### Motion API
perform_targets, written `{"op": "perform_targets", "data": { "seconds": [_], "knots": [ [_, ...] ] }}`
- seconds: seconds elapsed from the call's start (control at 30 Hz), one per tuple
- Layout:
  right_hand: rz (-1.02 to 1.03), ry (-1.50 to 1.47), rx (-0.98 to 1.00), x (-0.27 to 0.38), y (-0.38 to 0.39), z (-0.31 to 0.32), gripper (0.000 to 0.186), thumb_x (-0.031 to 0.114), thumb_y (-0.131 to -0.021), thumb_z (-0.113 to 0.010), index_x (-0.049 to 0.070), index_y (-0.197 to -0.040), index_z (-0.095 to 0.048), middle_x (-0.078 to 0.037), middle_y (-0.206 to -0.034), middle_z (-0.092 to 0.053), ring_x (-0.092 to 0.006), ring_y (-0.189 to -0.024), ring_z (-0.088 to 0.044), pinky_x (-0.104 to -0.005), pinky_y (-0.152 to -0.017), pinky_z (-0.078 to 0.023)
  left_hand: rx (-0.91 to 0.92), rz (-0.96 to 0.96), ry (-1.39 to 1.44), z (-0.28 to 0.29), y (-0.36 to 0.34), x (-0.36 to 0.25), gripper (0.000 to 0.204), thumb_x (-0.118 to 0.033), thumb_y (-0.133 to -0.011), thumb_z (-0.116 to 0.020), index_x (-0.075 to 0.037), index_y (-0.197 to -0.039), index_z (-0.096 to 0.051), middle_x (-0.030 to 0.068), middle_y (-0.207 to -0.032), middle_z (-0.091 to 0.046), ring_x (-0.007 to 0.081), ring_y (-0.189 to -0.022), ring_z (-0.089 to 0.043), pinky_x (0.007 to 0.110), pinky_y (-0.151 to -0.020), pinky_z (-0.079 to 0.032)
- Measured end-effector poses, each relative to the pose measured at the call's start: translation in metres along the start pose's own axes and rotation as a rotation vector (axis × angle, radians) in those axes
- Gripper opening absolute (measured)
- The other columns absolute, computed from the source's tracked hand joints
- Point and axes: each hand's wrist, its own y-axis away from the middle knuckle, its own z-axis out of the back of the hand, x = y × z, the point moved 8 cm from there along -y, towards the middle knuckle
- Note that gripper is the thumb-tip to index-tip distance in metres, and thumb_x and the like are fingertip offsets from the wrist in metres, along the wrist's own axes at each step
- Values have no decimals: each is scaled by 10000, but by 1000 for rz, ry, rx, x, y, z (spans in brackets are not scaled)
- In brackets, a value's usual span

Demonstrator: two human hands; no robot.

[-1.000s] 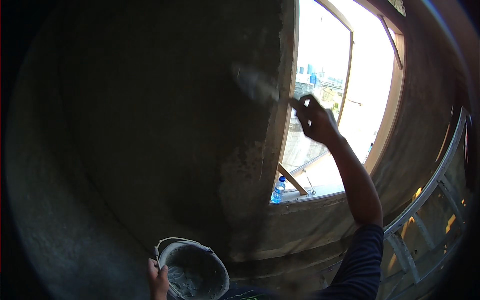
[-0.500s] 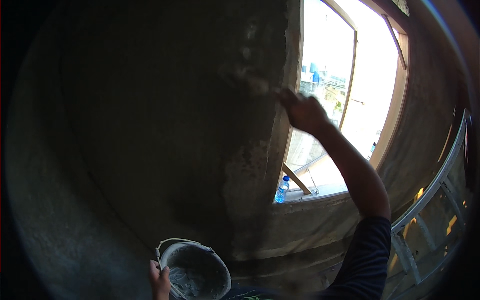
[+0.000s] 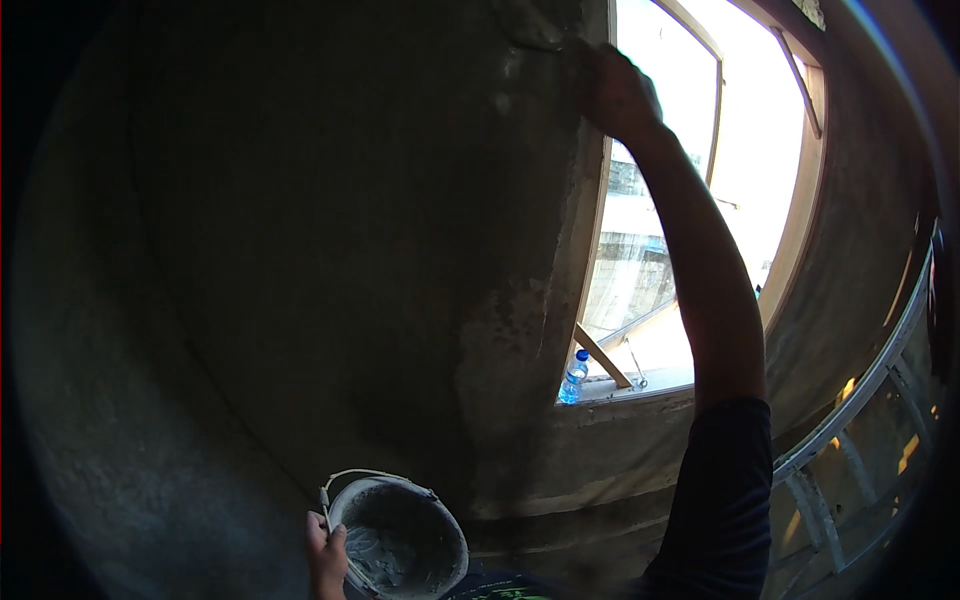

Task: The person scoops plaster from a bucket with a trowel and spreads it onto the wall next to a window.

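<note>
My left hand (image 3: 326, 558) grips the rim and handle side of a grey bucket (image 3: 455, 545) at the lower middle. Wet grey mortar (image 3: 385, 555) lies inside it. My right arm is raised high, and my right hand (image 3: 620, 95) is closed around the handle of a trowel (image 3: 532, 32). The trowel's blade is dim against the dark plastered wall (image 3: 330, 250), close to the window's left edge; whether it touches the wall I cannot tell. Small shiny wet spots show on the wall just below the blade.
Right of the wall stands an open window with a wooden frame (image 3: 795, 240). A clear water bottle with a blue cap (image 3: 574, 378) stands on its sill, beside a slanted wooden piece (image 3: 603, 357). A metal ladder-like frame (image 3: 820, 445) curves along the right.
My right hand has moved upward with the trowel, from beside the middle of the window to near its top left. My left hand still holds the bucket in almost the same place.
</note>
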Motion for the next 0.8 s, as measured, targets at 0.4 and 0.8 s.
{"op": "perform_targets", "data": {
  "seconds": [0.4,0.8],
  "knots": [
    [478,-166,601,136,244,-81,638,184,-871,-650,204,-1491,-498,-146,-1215,-570,-291,-866,-697,-405,-678,-600,-35,-19,-88,2,-6,-2,190,10,-886,-577,-53,-955,-411,39,-899,-470,122,-848,-447,300,-821,-418],
    [-173,-194,228,26,53,-42,452,181,-949,-563,182,-1400,-559,-159,-1097,-636,-367,-910,-694,-495,-759,-583,-50,-2,-108,6,-6,15,228,18,-868,-591,-72,-934,-392,23,-867,-439,110,-820,-428,287,-780,-402]
  ]
}}
